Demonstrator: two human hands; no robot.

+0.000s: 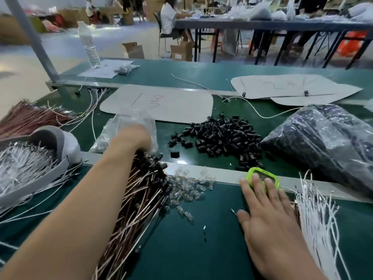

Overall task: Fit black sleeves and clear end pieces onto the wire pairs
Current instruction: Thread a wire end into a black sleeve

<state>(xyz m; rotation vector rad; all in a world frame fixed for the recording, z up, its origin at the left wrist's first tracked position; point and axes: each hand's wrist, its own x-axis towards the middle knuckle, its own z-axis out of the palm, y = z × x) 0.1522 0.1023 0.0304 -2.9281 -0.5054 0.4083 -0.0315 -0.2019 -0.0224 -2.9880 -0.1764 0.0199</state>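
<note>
Left hand (131,138) reaches into the mouth of a clear plastic bag (129,118); its fingers are hidden, so the grip can't be judged. Right hand (268,215) lies flat, fingers straight, tips on a green-framed object (259,169) at the metal strip (222,174). Black sleeves (220,136) are heaped beyond the strip. Clear end pieces (187,188) lie beside the copper wire pairs (133,209). Bare green mat (201,249) between the hands.

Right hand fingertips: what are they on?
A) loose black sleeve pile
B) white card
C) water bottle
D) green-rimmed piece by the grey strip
D: the right hand lies flat with straight fingers, its fingertips on the green-rimmed piece. The black sleeve pile lies beyond it, untouched.
</note>
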